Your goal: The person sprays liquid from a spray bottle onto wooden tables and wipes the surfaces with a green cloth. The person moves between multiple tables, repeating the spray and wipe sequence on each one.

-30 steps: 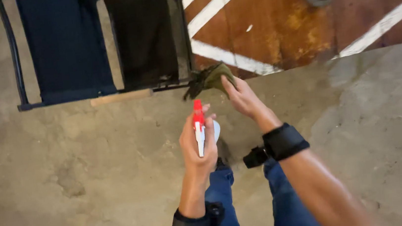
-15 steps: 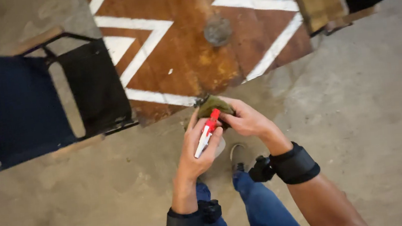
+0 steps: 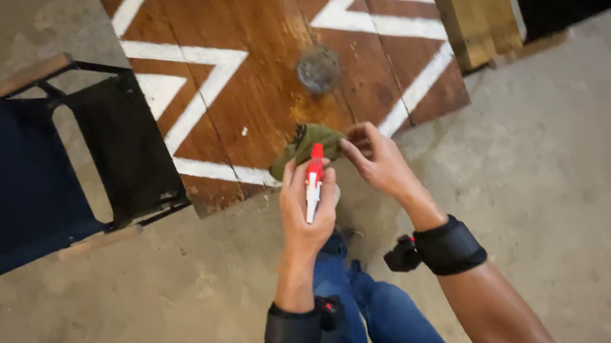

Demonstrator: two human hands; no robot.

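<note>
Left hand point(image 3: 308, 207): closed around a small spray bottle point(image 3: 314, 180) with a red top, nozzle up.
Right hand point(image 3: 378, 160): fingers pinching a green cloth point(image 3: 306, 146), just ahead of the left.
Progress: judging by the dull tabletop, wiping looks barely begun.
Surface: brown wooden table point(image 3: 250, 71) with white zigzags, beyond both hands.
Room: rough concrete floor point(image 3: 562, 167); dark folding chair point(image 3: 33, 170) left of the hands.

One spray bottle point(image 3: 313, 182), one green cloth point(image 3: 304, 147), one painted wooden table point(image 3: 251, 86), one dark folding chair point(image 3: 33, 170), two black wristbands point(image 3: 449, 245).
</note>
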